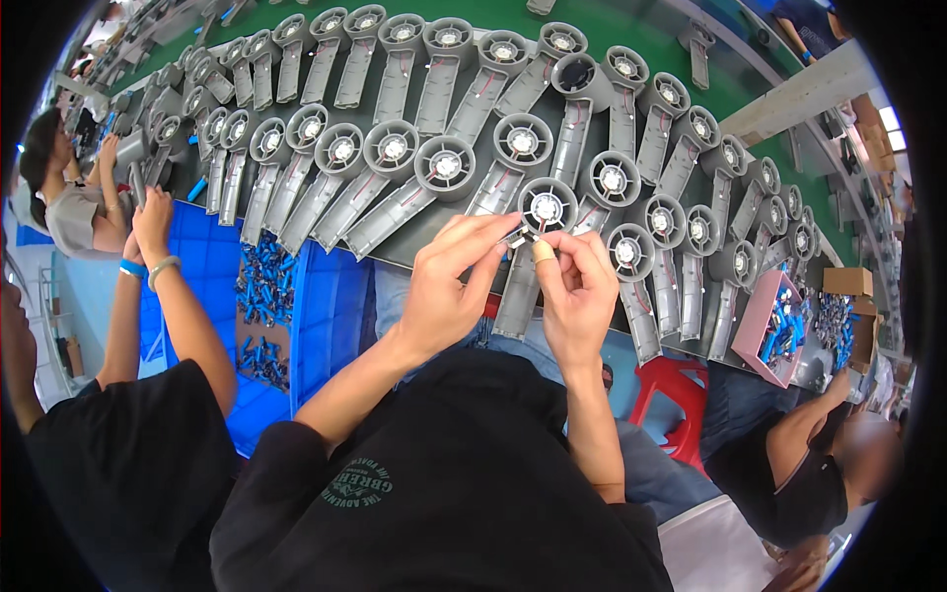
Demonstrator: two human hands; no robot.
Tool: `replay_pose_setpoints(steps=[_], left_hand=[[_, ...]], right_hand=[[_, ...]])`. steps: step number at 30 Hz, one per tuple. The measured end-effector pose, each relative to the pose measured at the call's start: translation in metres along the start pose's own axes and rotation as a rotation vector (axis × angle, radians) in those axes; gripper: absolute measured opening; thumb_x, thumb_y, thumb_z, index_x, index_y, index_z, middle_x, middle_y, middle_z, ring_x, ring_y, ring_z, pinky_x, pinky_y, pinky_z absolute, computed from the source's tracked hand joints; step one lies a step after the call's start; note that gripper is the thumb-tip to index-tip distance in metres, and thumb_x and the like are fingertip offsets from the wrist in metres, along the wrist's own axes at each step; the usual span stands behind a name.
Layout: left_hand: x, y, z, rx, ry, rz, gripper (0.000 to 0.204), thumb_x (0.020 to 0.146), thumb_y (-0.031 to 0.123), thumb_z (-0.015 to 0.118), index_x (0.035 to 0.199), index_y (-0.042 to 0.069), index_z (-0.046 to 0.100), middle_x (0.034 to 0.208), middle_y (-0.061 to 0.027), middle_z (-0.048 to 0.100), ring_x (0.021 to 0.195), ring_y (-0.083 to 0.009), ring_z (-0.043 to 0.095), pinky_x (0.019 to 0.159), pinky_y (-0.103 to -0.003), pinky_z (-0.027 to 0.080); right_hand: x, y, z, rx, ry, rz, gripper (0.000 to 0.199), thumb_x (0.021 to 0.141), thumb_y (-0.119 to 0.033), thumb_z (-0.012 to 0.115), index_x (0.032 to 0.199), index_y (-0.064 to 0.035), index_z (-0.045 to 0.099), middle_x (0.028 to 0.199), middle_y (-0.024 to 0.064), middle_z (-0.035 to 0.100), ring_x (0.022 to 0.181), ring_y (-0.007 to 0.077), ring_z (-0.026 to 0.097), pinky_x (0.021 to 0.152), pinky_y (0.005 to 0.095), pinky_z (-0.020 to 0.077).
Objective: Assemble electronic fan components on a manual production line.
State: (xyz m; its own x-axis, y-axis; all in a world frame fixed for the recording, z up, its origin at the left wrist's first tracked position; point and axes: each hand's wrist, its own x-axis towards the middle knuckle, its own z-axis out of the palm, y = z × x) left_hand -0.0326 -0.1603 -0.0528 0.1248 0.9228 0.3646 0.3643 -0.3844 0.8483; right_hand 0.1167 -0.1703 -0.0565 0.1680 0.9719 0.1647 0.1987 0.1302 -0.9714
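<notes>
In front of me, my left hand (pixel 457 279) and my right hand (pixel 579 296) meet with fingertips pinched on a small dark part with a shiny metal bit (pixel 517 236). It is too small to name more closely. Something yellowish covers the tip of my right thumb. Right below my fingers lies a grey handheld-fan housing (pixel 515 306), its round fan head pointing away from me and its trough-like handle toward me. My fingers hide the join between head and handle. More such grey housings (pixel 393 202) lie close by on either side, with thin red wires in several handles.
Rows of grey housings (pixel 449 44) cover the bench, beside a green surface (pixel 651 35). Blue bins (pixel 330 306) with small blue parts stand at left; a pink box (pixel 755 314) and cardboard box (pixel 848 281) at right. A red stool (pixel 671 400) stands below. Co-workers sit on both sides.
</notes>
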Motion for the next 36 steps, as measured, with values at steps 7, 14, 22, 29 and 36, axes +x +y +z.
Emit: replay_pose_setpoints(steps=[7,14,22,29,36], left_hand=[[-0.005,-0.003,0.005,-0.05,-0.013,-0.022,0.033,0.086,-0.007,0.06,0.118,-0.002,0.066,0.105,-0.0146,0.067,0.091,-0.0243,0.063,0.08,-0.031,0.05],[0.0,-0.008,-0.009,-0.112,-0.167,0.057,0.035,0.086,-0.006,0.06,0.121,-0.003,0.064,0.107,-0.0158,0.067,0.091,-0.0248,0.062,0.078,-0.031,0.05],[-0.005,-0.014,-0.002,-0.047,-0.08,0.13,0.035,0.085,-0.004,0.062,0.121,-0.003,0.064,0.107,-0.0165,0.067,0.086,-0.025,0.063,0.074,-0.031,0.05],[0.0,-0.013,-0.013,-0.031,-0.142,0.141,0.034,0.085,-0.004,0.062,0.119,-0.005,0.064,0.104,-0.0173,0.067,0.083,-0.0261,0.062,0.074,-0.033,0.049],[-0.001,-0.015,-0.014,-0.025,-0.16,0.167,0.034,0.085,-0.005,0.061,0.119,-0.007,0.063,0.104,-0.0179,0.067,0.084,-0.0275,0.062,0.075,-0.034,0.049]], right_hand=[[0.001,-0.003,-0.003,0.141,-0.102,0.163,0.009,0.09,-0.001,0.065,0.097,0.0043,0.068,0.082,-0.0057,0.046,0.067,0.0,0.039,0.056,0.0175,0.0294],[0.002,0.001,-0.008,0.342,-0.149,0.304,0.011,0.093,-0.003,0.063,0.101,0.0031,0.068,0.09,-0.0043,0.059,0.075,-0.0006,0.052,0.066,0.0151,0.0391],[0.003,-0.005,-0.008,0.346,-0.17,0.43,0.012,0.094,-0.007,0.064,0.101,0.0017,0.069,0.089,-0.0036,0.066,0.077,0.0,0.055,0.07,0.0162,0.0429],[0.007,-0.004,-0.007,-0.181,-0.128,-0.078,0.01,0.084,0.001,0.071,0.094,0.0007,0.069,0.085,-0.0004,0.062,0.069,0.0027,0.057,0.057,0.016,0.0427],[0.012,0.012,-0.009,-0.302,-0.152,-0.405,0.014,0.078,0.004,0.074,0.09,0.0015,0.067,0.085,0.0047,0.062,0.062,0.0089,0.06,0.051,0.0225,0.0483]])
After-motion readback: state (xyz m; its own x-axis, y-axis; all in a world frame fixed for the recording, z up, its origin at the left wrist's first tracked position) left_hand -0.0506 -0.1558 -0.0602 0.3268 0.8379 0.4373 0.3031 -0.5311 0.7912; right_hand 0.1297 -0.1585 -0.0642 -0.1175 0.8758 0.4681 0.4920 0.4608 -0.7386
